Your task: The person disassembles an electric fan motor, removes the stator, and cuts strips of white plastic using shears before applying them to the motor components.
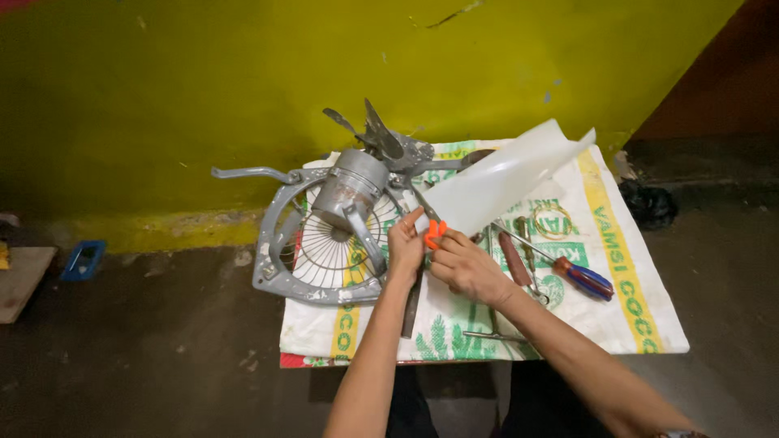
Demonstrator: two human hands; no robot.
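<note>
My left hand (404,245) grips the near end of a curled translucent white plastic sheet (503,178) that rises up and to the right. My right hand (464,264) is closed on small orange-handled scissors (435,233) at the sheet's near edge, right beside the left hand. To the left of both hands lies a grey metal exhaust fan (324,235) with its round frame, wire guard and cylindrical motor, and its blades sit behind it.
A white woven sack (625,276) with green and yellow print covers the dark floor. On it lie a screwdriver (580,277) with a red and blue handle, other hand tools and a wire ring (553,219). A yellow-green wall stands behind. A small blue object (83,259) lies far left.
</note>
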